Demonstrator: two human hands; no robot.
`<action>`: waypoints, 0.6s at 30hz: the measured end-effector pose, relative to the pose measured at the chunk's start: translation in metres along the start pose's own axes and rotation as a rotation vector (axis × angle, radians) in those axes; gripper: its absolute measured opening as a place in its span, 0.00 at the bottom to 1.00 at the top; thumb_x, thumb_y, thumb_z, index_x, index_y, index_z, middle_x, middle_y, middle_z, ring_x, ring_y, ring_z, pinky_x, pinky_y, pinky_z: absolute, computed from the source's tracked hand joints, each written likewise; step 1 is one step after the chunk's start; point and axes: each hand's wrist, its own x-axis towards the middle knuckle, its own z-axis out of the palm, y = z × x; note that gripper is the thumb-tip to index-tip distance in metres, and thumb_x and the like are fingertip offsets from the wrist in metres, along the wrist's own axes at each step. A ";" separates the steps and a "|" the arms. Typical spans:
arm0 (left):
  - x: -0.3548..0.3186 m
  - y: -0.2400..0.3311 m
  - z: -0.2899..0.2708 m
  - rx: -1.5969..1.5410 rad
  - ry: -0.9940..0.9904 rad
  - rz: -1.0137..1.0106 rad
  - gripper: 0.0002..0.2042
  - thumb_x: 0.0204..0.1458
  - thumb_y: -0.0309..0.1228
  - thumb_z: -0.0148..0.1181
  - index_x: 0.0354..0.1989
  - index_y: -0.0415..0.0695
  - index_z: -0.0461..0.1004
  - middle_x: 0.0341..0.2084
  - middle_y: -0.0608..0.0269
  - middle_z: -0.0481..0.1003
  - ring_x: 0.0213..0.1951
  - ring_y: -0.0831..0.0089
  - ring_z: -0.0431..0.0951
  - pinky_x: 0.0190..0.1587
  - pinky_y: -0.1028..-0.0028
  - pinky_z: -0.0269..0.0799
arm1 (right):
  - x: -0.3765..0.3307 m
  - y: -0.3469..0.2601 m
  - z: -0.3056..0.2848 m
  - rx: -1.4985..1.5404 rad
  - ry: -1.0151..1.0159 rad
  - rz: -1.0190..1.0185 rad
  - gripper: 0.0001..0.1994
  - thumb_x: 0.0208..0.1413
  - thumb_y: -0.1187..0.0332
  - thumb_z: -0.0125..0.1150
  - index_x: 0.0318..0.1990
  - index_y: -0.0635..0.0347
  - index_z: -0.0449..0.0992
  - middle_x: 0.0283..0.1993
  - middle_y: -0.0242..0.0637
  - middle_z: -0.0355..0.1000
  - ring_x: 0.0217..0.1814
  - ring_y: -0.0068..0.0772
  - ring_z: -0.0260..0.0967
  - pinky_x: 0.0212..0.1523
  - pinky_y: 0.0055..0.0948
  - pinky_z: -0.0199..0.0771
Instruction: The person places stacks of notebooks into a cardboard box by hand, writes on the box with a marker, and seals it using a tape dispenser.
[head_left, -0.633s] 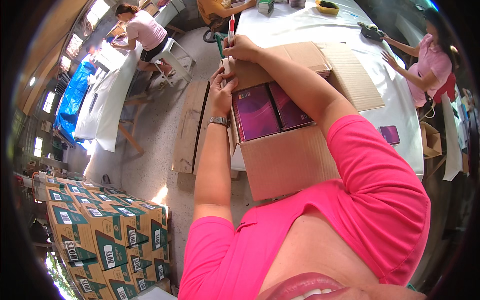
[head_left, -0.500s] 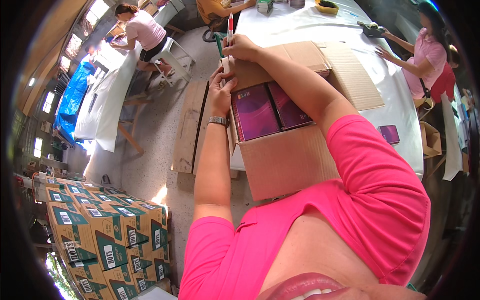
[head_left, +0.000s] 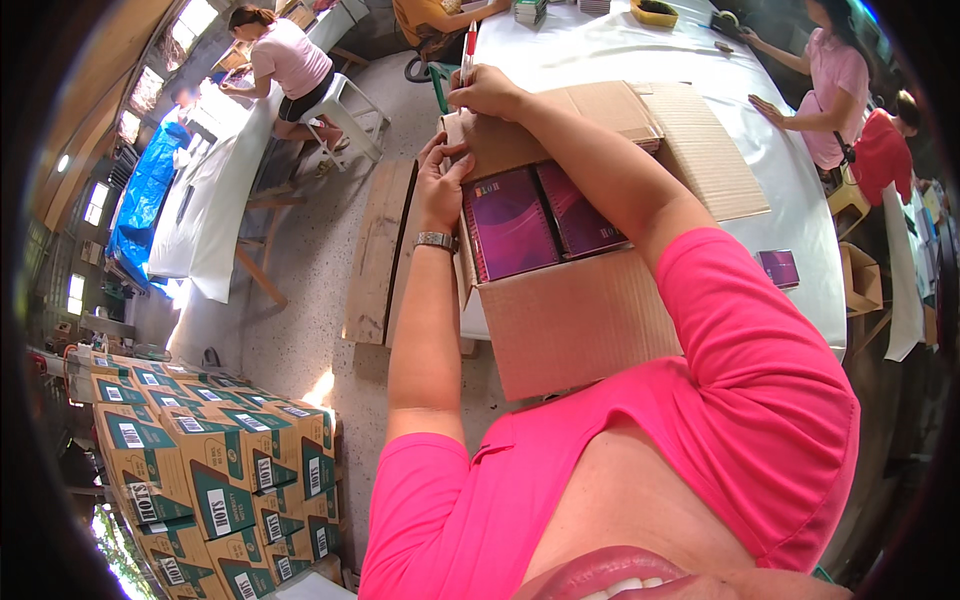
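Note:
An open cardboard box point(head_left: 575, 325) on the white-covered table holds purple spiral notebooks point(head_left: 513, 225) in side-by-side stacks. My right hand point(head_left: 488, 92) is closed round a red-and-white pen point(head_left: 469, 52), which points upward over the box's far left corner. Its writing tip is hidden behind my fingers. Just below, my left hand point(head_left: 443, 182) grips the raised left flap of the box, fingers curled over its edge. A metal-banded watch sits on my left wrist. My right forearm crosses above the box and covers some of the notebooks.
A small purple notebook point(head_left: 778, 269) lies on the table to the right. Stacked brown-and-green cartons point(head_left: 215, 470) stand at lower left. A wooden bench point(head_left: 380, 255) is left of the box. Co-workers are at the far right, far left and top; a yellow tray point(head_left: 653, 14) sits at the far end.
The pen and my right hand have shifted slightly to the right. My left hand stays on the flap. The person at the right has moved along the table, away from me.

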 end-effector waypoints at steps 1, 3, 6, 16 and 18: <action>0.001 -0.001 -0.001 0.001 0.002 0.001 0.09 0.46 0.26 0.60 0.36 0.39 0.77 0.56 0.60 0.62 0.55 0.70 0.65 0.55 0.73 0.60 | 0.000 0.000 0.000 -0.068 0.010 -0.034 0.10 0.38 0.62 0.61 0.22 0.59 0.75 0.20 0.38 0.71 0.25 0.28 0.70 0.30 0.29 0.69; 0.001 -0.003 -0.002 0.003 0.005 0.001 0.08 0.47 0.26 0.59 0.36 0.39 0.77 0.56 0.60 0.61 0.55 0.70 0.65 0.55 0.73 0.60 | -0.001 -0.002 0.000 -0.125 0.005 -0.044 0.10 0.37 0.62 0.61 0.21 0.59 0.75 0.19 0.37 0.71 0.25 0.28 0.69 0.30 0.29 0.69; 0.002 -0.007 -0.004 0.004 0.005 0.004 0.08 0.47 0.26 0.59 0.36 0.39 0.77 0.56 0.61 0.61 0.55 0.70 0.65 0.55 0.73 0.60 | -0.003 -0.006 0.000 -0.113 -0.022 -0.015 0.10 0.37 0.62 0.61 0.21 0.59 0.75 0.20 0.37 0.71 0.25 0.29 0.69 0.31 0.29 0.69; 0.003 -0.004 -0.001 -0.023 -0.015 -0.029 0.08 0.46 0.26 0.59 0.36 0.39 0.77 0.57 0.61 0.60 0.56 0.70 0.63 0.55 0.73 0.60 | 0.000 0.000 0.000 -0.183 0.065 -0.059 0.10 0.36 0.62 0.60 0.21 0.60 0.75 0.23 0.43 0.71 0.27 0.34 0.71 0.33 0.31 0.70; 0.002 -0.002 0.000 -0.017 -0.009 -0.030 0.07 0.45 0.24 0.60 0.34 0.40 0.77 0.55 0.60 0.60 0.56 0.69 0.62 0.56 0.72 0.59 | 0.000 0.001 -0.001 -0.144 0.049 -0.031 0.10 0.36 0.62 0.60 0.21 0.59 0.75 0.23 0.43 0.71 0.27 0.34 0.71 0.33 0.31 0.70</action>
